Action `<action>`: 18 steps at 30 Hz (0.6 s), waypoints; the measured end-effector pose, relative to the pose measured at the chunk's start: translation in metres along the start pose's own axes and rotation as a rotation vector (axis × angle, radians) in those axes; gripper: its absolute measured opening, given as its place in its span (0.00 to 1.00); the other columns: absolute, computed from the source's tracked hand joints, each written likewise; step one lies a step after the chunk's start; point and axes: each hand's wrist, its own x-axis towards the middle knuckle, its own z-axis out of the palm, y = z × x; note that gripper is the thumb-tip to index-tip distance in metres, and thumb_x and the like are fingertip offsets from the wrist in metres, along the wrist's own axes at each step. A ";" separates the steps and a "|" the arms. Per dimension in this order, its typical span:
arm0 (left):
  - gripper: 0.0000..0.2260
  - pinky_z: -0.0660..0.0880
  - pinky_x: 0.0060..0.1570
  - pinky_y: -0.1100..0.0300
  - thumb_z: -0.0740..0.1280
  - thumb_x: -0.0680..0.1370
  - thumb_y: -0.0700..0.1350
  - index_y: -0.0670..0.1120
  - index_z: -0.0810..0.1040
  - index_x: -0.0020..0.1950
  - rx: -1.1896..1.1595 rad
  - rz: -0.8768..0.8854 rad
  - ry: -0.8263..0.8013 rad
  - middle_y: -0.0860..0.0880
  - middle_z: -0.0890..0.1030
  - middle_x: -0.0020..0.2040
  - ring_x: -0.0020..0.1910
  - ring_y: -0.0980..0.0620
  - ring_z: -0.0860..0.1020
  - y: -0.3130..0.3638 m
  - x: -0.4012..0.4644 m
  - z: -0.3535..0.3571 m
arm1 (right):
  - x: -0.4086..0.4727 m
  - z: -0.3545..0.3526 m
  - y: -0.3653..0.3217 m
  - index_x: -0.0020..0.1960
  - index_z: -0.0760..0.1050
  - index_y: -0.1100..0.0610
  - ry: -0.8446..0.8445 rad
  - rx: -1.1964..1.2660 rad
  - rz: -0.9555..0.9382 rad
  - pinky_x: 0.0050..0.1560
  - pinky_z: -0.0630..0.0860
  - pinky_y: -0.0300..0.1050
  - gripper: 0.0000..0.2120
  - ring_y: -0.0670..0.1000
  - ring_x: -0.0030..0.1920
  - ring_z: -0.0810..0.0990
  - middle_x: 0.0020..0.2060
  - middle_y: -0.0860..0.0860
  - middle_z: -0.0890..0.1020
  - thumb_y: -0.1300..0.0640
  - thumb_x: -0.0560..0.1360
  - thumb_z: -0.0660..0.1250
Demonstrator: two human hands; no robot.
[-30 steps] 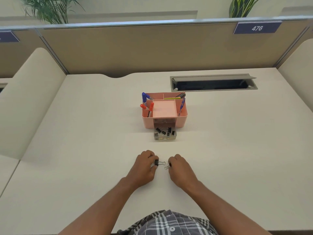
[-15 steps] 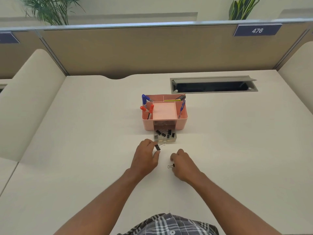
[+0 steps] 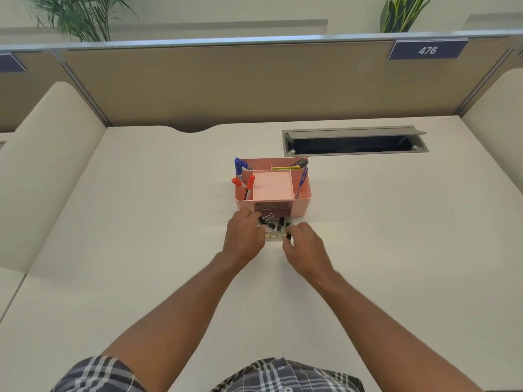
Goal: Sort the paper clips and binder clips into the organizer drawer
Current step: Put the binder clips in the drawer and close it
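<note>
A pink desk organizer (image 3: 300, 206) stands mid-desk, with its clear drawer (image 3: 273, 238) pulled out toward me. Several black binder clips (image 3: 278, 223) lie in the drawer. My left hand (image 3: 244, 236) curls over the drawer's left side. Another black clip (image 3: 262, 220) sits right at its fingertips, and I cannot tell whether they still grip it. My right hand (image 3: 304, 247) is at the drawer's front right corner, pinching a black binder clip (image 3: 288, 236) between thumb and fingers.
Red and blue markers (image 3: 240, 176) and pens stick up from the organizer's side and back compartments. An open grey cable hatch (image 3: 353, 141) lies behind it to the right. A tan partition (image 3: 254, 86) closes off the far edge of the desk.
Both hands have moved forward from the near desk to the drawer, each carrying a binder clip. The left hand arrived first and now reaches over the drawer.
</note>
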 end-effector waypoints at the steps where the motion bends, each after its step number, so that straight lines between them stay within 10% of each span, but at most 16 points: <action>1: 0.12 0.76 0.50 0.56 0.70 0.76 0.45 0.44 0.81 0.59 0.013 -0.006 -0.007 0.47 0.80 0.52 0.49 0.49 0.76 0.001 0.002 0.001 | 0.010 -0.003 -0.002 0.50 0.77 0.60 -0.007 -0.017 -0.005 0.43 0.74 0.49 0.06 0.57 0.44 0.77 0.46 0.56 0.77 0.58 0.76 0.63; 11: 0.20 0.72 0.58 0.56 0.68 0.75 0.37 0.46 0.73 0.67 -0.143 -0.123 -0.005 0.46 0.76 0.60 0.60 0.46 0.73 -0.013 -0.007 0.000 | 0.039 -0.012 0.006 0.54 0.78 0.58 0.027 0.208 0.131 0.49 0.76 0.47 0.12 0.55 0.50 0.79 0.51 0.54 0.80 0.64 0.77 0.58; 18: 0.43 0.62 0.73 0.52 0.75 0.72 0.46 0.51 0.50 0.78 -0.296 -0.276 -0.158 0.49 0.59 0.77 0.75 0.49 0.59 -0.033 -0.013 0.010 | 0.029 -0.003 0.035 0.74 0.57 0.51 -0.132 0.472 0.344 0.62 0.71 0.46 0.38 0.47 0.64 0.70 0.66 0.45 0.69 0.58 0.70 0.73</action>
